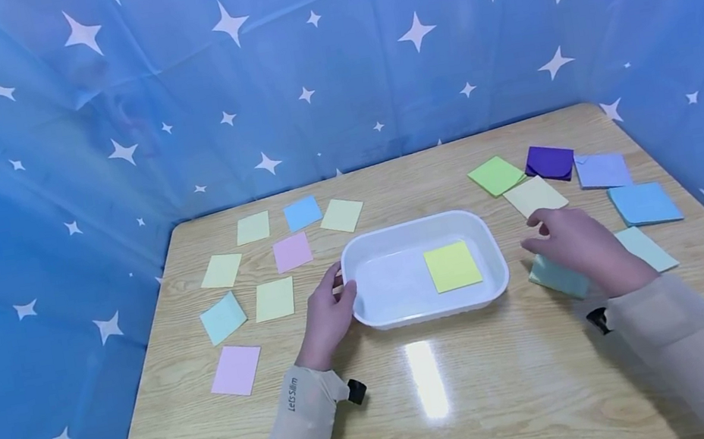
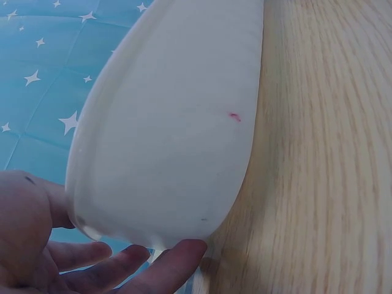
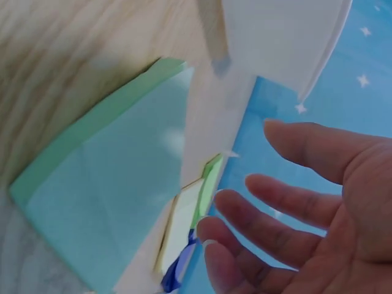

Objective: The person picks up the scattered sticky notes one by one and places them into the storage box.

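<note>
A shallow white plastic tray (image 1: 401,311) stands mid-table with one yellow sticky note (image 1: 452,266) lying flat inside. My left hand (image 1: 326,319) grips the tray's left end, thumb at the rim and fingers against the outer wall. In the left wrist view the tray's outer side (image 2: 165,135) fills the middle. My right hand (image 1: 573,246) hovers with loosely bent fingers and nothing held. It is over a teal pad of sticky notes (image 1: 555,279), which it partly hides, and near a cream pad (image 1: 537,198). In the right wrist view the teal pad (image 3: 110,171) lies apart from the fingers.
Several single notes, such as a pink one (image 1: 292,252) and a blue one (image 1: 303,213), lie spread left of the tray. On the right are green (image 1: 495,175), purple (image 1: 550,162), periwinkle (image 1: 603,170), blue (image 1: 645,204) and pale aqua (image 1: 647,248) pads. A starry blue curtain (image 1: 326,55) hangs behind.
</note>
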